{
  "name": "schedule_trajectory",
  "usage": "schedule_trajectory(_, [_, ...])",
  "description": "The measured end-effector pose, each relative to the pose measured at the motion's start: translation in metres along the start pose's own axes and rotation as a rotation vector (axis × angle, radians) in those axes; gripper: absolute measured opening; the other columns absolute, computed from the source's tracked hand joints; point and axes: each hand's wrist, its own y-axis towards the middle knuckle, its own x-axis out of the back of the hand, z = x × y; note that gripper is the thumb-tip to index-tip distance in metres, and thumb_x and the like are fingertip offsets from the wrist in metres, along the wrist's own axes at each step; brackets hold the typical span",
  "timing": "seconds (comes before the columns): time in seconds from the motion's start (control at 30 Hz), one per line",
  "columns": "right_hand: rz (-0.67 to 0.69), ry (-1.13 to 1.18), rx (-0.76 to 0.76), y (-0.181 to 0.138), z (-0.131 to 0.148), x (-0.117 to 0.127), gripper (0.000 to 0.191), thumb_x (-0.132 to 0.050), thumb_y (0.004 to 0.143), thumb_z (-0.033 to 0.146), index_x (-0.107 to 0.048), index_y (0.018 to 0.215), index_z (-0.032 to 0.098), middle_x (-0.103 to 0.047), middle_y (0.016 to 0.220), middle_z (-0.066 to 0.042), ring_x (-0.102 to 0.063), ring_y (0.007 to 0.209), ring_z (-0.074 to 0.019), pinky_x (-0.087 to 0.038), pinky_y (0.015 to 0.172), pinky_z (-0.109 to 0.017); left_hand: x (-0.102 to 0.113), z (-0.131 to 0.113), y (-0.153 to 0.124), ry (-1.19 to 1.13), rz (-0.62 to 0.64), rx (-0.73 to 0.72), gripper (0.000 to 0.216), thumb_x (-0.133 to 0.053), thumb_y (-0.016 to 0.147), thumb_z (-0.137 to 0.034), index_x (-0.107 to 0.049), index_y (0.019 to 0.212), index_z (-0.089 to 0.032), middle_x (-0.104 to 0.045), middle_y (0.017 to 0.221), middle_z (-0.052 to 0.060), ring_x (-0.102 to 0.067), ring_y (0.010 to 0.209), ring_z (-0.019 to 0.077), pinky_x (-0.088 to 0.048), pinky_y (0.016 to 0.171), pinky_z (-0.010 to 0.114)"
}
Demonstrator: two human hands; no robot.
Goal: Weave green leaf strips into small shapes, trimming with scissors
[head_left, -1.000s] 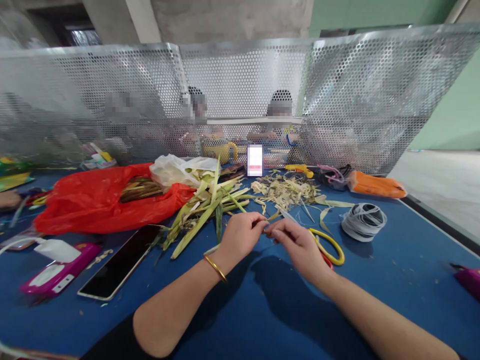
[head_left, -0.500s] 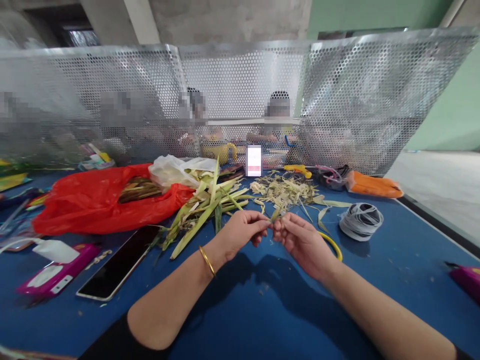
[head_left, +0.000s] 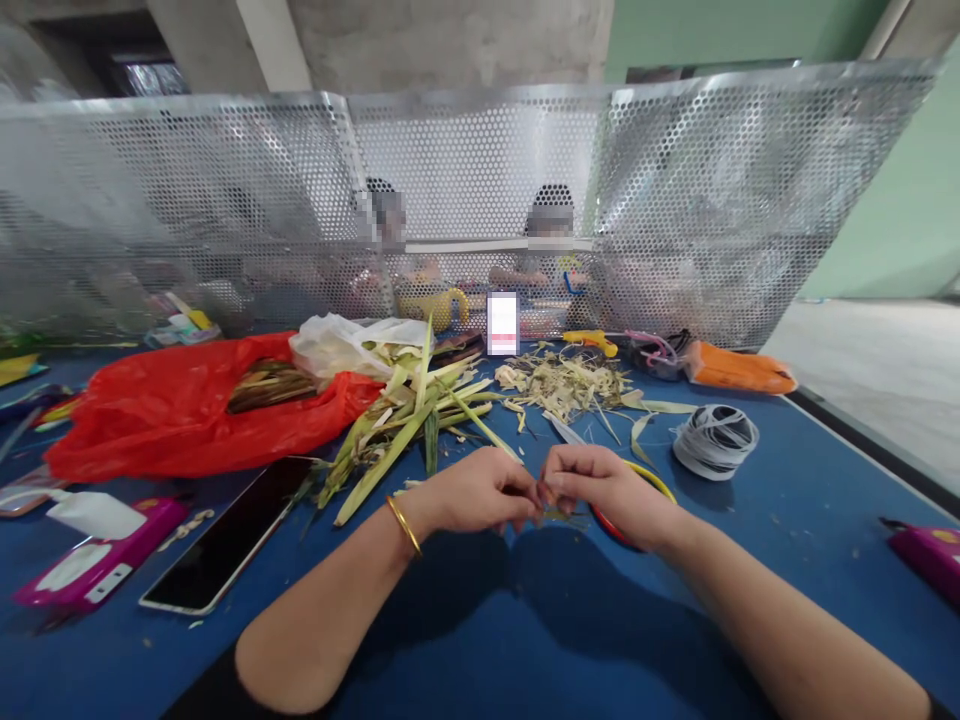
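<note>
My left hand, a gold bangle on its wrist, is closed in a pinch. Its fingertips meet those of my right hand, also pinched shut, just above the table. Between and below the fingers a thin yellowish-green leaf strip shows; most of it is hidden. Under my right hand lie scissors with a yellow and red handle, their blade pointing away. Long green husk leaves are heaped beyond my left hand, and a pile of shredded dry fibres lies farther out.
Left on the blue table are a red plastic bag, a dark phone and a magenta power strip. To the right sit a ball of grey cord and an orange packet. A perforated metal screen stands behind; people sit beyond.
Both hands have come lower and nearer to me, fingers turned more downward. The leaf strip now shows below the fingers rather than above them. More of the scissors is uncovered.
</note>
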Motion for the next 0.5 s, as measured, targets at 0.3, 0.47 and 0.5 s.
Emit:
schedule_trajectory(0.3, [-0.157, 0.776, -0.086, 0.007, -0.006, -0.007, 0.015, -0.073, 0.071, 0.018, -0.059, 0.071, 0.016, -0.063, 0.068, 0.002, -0.058, 0.061, -0.0087, -0.045, 0.063, -0.022, -0.007, -0.001, 0.005, -0.746, -0.180, -0.013, 0.026, -0.073, 0.071, -0.037, -0.065, 0.071, -0.013, -0.056, 0.062, -0.001, -0.047, 0.047, 0.0053, -0.038, 0.045, 0.018])
schedule_trajectory(0.47, [-0.349, 0.915, -0.053, 0.011, -0.013, -0.016, 0.014, -0.076, 0.070, 0.019, -0.063, 0.074, 0.016, -0.067, 0.073, 0.001, -0.062, 0.068, -0.0086, -0.050, 0.071, -0.022, -0.017, 0.000, 0.015, -0.844, -0.407, -0.002, 0.024, -0.073, 0.070, -0.035, -0.063, 0.071, -0.013, -0.054, 0.058, -0.003, -0.045, 0.046, 0.0051, -0.038, 0.044, 0.017])
schedule_trajectory(0.5, [-0.374, 0.937, -0.051, 0.011, -0.014, -0.018, 0.014, -0.077, 0.070, 0.020, -0.064, 0.074, 0.016, -0.068, 0.074, 0.001, -0.062, 0.069, -0.0084, -0.050, 0.072, -0.022, -0.017, 0.001, 0.016, -0.858, -0.421, 0.004, 0.024, -0.073, 0.070, -0.034, -0.063, 0.072, -0.013, -0.054, 0.058, -0.003, -0.045, 0.046, 0.0053, -0.038, 0.044, 0.018])
